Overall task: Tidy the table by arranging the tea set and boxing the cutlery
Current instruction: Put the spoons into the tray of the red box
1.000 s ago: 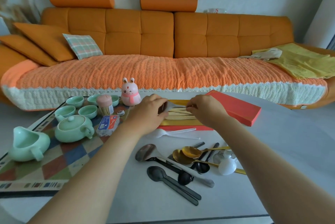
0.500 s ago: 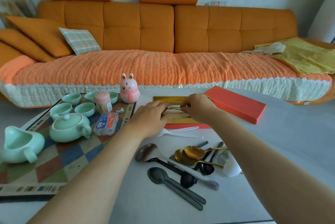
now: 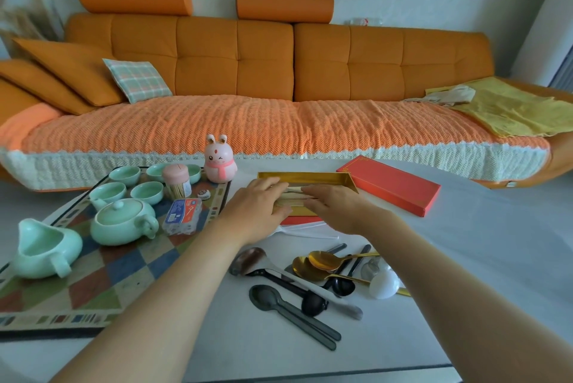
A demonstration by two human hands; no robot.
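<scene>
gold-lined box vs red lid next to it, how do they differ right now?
The gold-lined box lies open side up, with cutlery pieces inside; the red lid looks to lie flat, top up, nothing on it. Both hands, left hand and right hand, rest over the box; the lid is untouched. The box sits square to the person; the lid lies angled, to its right. Both are long rectangles on the white table.

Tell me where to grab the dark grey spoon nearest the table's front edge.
Pinch the dark grey spoon mid-handle from above. It lies flat, bowl up-left, with its handle running toward the near right beside another dark handle, so fingers should probably close across the handle's width. The bowl end looks too flat and wide to pinch well.
</scene>
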